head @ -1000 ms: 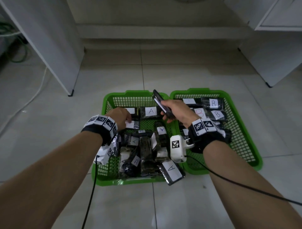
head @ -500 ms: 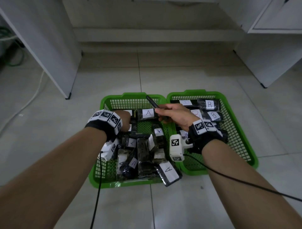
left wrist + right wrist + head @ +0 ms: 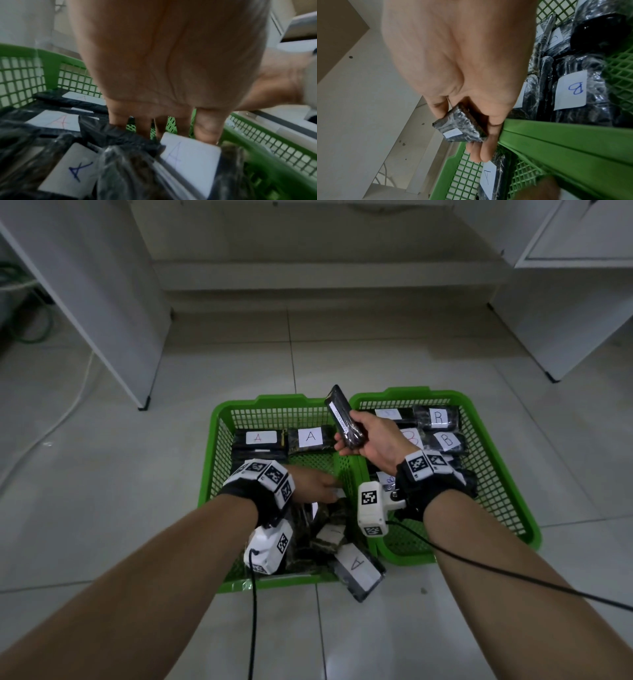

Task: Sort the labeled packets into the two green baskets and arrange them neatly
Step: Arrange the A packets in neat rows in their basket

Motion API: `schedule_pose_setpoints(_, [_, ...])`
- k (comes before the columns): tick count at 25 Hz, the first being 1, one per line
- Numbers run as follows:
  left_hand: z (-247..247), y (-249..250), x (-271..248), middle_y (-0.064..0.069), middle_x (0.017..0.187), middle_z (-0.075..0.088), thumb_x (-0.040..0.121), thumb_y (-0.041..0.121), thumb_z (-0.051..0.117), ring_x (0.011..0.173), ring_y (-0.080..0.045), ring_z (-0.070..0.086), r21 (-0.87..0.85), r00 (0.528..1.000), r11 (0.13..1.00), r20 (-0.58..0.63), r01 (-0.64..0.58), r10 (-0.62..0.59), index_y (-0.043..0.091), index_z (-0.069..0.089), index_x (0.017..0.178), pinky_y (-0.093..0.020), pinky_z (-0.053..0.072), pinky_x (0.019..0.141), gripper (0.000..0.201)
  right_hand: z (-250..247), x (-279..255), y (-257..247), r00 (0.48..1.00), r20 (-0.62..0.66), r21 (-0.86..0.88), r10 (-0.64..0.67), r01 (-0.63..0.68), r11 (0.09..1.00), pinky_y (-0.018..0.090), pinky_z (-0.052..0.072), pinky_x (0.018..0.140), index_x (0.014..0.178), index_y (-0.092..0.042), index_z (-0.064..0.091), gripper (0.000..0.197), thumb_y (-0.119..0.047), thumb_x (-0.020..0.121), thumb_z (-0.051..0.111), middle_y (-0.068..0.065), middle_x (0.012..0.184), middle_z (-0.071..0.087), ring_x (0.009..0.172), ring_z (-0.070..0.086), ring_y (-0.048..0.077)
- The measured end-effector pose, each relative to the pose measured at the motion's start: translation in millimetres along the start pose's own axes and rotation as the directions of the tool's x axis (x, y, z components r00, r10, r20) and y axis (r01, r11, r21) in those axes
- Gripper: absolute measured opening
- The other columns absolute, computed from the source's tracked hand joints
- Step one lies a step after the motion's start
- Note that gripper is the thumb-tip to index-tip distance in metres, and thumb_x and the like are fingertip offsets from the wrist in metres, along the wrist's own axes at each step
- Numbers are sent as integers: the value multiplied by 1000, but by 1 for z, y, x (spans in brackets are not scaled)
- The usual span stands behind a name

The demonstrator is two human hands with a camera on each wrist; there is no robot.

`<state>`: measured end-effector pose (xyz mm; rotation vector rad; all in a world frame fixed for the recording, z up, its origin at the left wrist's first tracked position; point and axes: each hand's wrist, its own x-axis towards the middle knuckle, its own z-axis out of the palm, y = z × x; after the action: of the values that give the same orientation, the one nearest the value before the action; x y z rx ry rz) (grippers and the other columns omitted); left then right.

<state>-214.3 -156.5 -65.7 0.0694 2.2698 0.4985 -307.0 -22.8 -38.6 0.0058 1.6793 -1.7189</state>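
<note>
Two green baskets stand side by side on the floor. The left basket [image 3: 214, 460] holds black packets labelled A, two laid flat at its back [image 3: 310, 437]. The right basket [image 3: 486, 446] holds packets labelled B [image 3: 447, 440]. My right hand [image 3: 352, 436] grips a black packet [image 3: 342, 416] upright over the shared rims, also in the right wrist view as the black packet [image 3: 460, 128]. My left hand [image 3: 329, 491] reaches into the left basket; its straight fingers [image 3: 205, 129] touch the far edge of an A packet [image 3: 188, 152].
One A packet [image 3: 358, 570] hangs over the left basket's front rim. A white cabinet panel [image 3: 102, 302] stands at the left and a white cabinet [image 3: 565, 302] at the right. A pale cable [image 3: 68, 409] lies on the tiled floor at the left.
My left hand has moved from the back left of the left basket toward its middle and right side. My right hand has tipped its black packet more upright.
</note>
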Motion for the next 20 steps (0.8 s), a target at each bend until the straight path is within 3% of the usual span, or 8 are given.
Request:
schedule_pose_setpoints(3, [4,1,-17,2,161,28,104,43,41,147,-20,27,-101,997,994,67,-35,42,28,25,156,-32,20,118,57,4,-3,-5,997,71,-170,0,12,985,36,54,76,103,-3,62,23,-22,106,49,21,94,64,78,64,26])
schedule_pose_setpoints(5, [7,7,-26,-1,161,26,105,37,40,147,-20,25,-116,996,992,62,-50,57,22,24,157,-29,20,115,56,12,-2,-8,991,120,-520,-54,109,847,31,57,79,111,-10,67,21,-27,98,64,12,104,70,88,68,19])
schedule_pose_setpoints(8, [10,16,-38,-1,161,24,107,33,37,147,-20,25,-125,996,991,68,-57,66,21,24,156,-24,22,109,52,41,1,-11,950,211,-925,-231,270,268,27,53,71,103,-21,75,32,-36,77,85,-3,96,72,88,68,16])
schedule_pose_setpoints(10, [13,17,-43,0,160,27,107,31,37,145,-18,27,-181,993,981,72,-76,90,21,27,155,-18,23,100,50,60,2,-10,930,298,-954,-217,284,-95,29,49,68,88,-16,70,28,-28,70,88,2,90,67,87,67,23])
schedule_pose_setpoints(11, [15,15,-45,1,159,30,107,33,38,144,-18,30,-200,994,977,61,-80,93,24,29,154,-18,23,99,49,66,3,-9,933,319,-939,-169,286,-191,30,47,67,81,-14,63,27,-20,71,87,4,89,63,88,66,26])
schedule_pose_setpoints(17, [12,-18,-53,9,146,50,94,53,55,131,-14,48,-221,994,972,-79,-85,69,39,50,142,-31,34,111,50,72,9,6,951,308,-914,-25,288,-285,32,50,71,75,-12,52,30,-3,75,81,7,88,57,80,57,25])
schedule_pose_setpoints(19, [7,-36,-60,8,122,69,92,41,63,109,-9,63,-301,951,944,-306,-138,42,32,70,121,-33,47,103,32,70,12,9,952,304,-921,-30,286,-266,31,50,72,78,-14,55,25,-2,81,76,9,90,60,79,56,24])
schedule_pose_setpoints(20, [5,-48,-62,7,109,73,91,34,65,99,-10,66,-298,865,941,-501,-159,-13,27,75,108,-36,52,97,21,70,13,10,954,299,-922,-18,284,-265,29,51,74,84,-12,60,19,-3,82,76,10,93,62,80,58,24])
